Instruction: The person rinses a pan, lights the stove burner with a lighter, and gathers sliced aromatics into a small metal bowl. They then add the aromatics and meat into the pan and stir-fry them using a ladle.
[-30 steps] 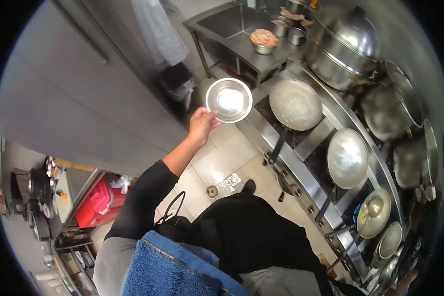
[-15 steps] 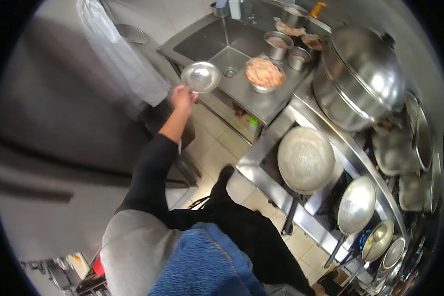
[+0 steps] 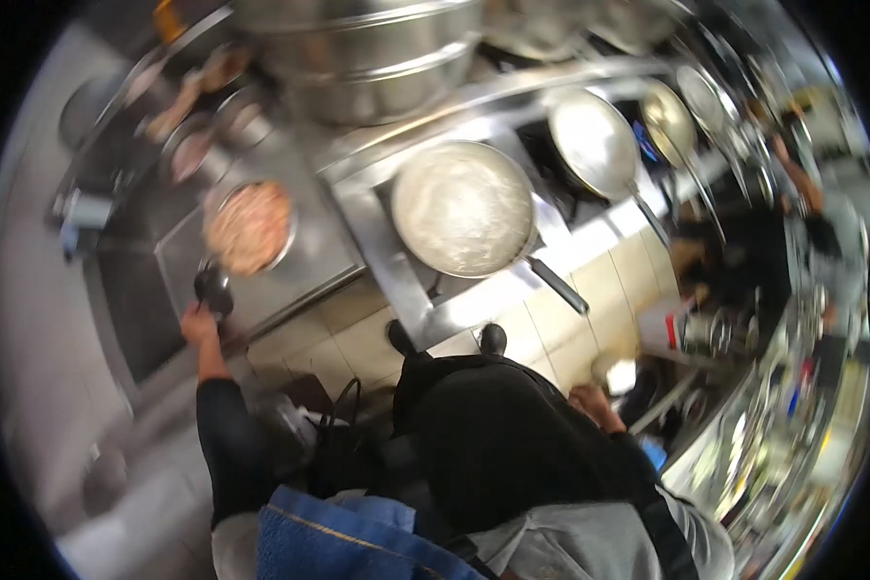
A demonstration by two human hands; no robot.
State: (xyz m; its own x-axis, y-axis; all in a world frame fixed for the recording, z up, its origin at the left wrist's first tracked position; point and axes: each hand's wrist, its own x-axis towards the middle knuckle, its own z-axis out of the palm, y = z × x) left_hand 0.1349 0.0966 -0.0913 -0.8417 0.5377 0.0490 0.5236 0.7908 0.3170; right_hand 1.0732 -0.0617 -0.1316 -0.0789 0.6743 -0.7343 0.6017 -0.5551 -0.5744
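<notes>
My left hand (image 3: 200, 326) is closed on the rim of a small shallow metal bowl (image 3: 215, 292), which is tilted and looks dark, beside the sink's drain area. Just beyond it, a bowl heaped with raw, pinkish sliced meat (image 3: 249, 228) stands on the steel sink counter (image 3: 309, 227). My right hand (image 3: 596, 407) hangs by my hip with its fingers curled, and nothing shows in it. Blur hides its finer detail.
A wide pan (image 3: 464, 208) with a black handle sits on the stove, with a second pan (image 3: 593, 145) and a smaller one (image 3: 667, 121) beyond. A large steamer pot (image 3: 367, 68) stands behind. Another person's arm (image 3: 800, 174) shows at far right.
My view has swung right, showing more stove and another person. The bowl in my left hand is now tilted and closer to the meat. My right hand has come into view.
</notes>
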